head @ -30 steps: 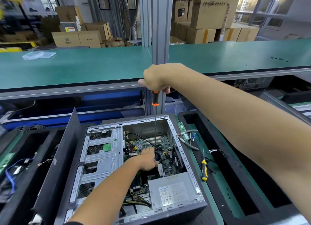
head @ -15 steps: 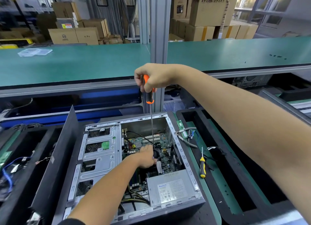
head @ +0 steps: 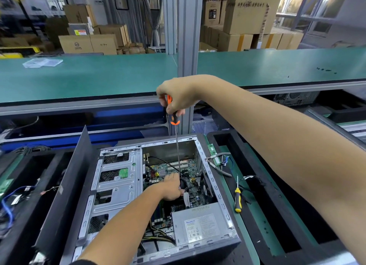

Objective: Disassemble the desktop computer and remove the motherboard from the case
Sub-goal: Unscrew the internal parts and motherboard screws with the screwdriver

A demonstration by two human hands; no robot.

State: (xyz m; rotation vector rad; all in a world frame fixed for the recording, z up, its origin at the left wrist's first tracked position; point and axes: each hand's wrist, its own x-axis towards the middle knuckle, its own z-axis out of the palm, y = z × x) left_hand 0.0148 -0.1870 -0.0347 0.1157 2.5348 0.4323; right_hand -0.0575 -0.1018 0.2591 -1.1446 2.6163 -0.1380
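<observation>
The open desktop case point(head: 217, 197) lies on its side in front of me. Inside it the green motherboard point(head: 190, 165) shows beside a silver drive cage point(head: 116, 185) and a grey power supply point(head: 200, 225). My right hand point(head: 176, 95) grips the orange-and-black handle of a long screwdriver point(head: 177, 144) held upright, its shaft running down into the case. My left hand point(head: 171, 186) reaches into the case and rests on the black cooler fan point(head: 183, 182) where the shaft ends; its fingertips are hidden.
A yellow-handled screwdriver point(head: 237, 200) and loose cables point(head: 217, 165) lie on the green mat to the right, next to black foam trays point(head: 277, 205). The removed side panel point(head: 65, 195) leans at the case's left. A green bench point(head: 89, 76) and an aluminium post point(head: 188, 37) stand behind.
My right hand shifted its grip on the screwdriver handle, turning it, and now sits slightly left. My left hand stays in the case at the fan.
</observation>
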